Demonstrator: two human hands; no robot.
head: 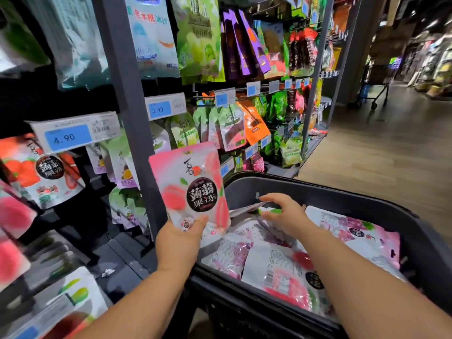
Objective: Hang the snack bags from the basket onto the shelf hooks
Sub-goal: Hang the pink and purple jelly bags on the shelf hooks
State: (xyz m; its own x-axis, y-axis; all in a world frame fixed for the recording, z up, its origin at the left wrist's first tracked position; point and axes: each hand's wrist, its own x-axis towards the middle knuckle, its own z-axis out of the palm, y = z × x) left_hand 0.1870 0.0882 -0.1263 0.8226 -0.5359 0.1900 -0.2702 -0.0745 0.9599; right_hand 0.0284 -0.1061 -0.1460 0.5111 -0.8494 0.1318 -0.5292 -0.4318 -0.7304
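A peach jelly pouch (190, 187), pink and white with a round black label, stands upright and slightly tilted, its bottom edge gripped by the left hand (179, 241), just left of the basket (318, 189); this dark grey basket holds a loose heap of pouches (276, 267), mostly back side up; the right hand (285, 212) pinches a flat pouch (244, 207) at its edge; the shelf hooks (204, 97) carry hanging bags.

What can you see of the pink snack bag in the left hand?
The pink snack bag is a glossy plastic pouch, white and pink, with peach pictures and a dark round label of white characters. It is upright, slightly tilted, front to the camera, beside the left edge of the basket. The left hand grips its bottom edge, thumb on the front.
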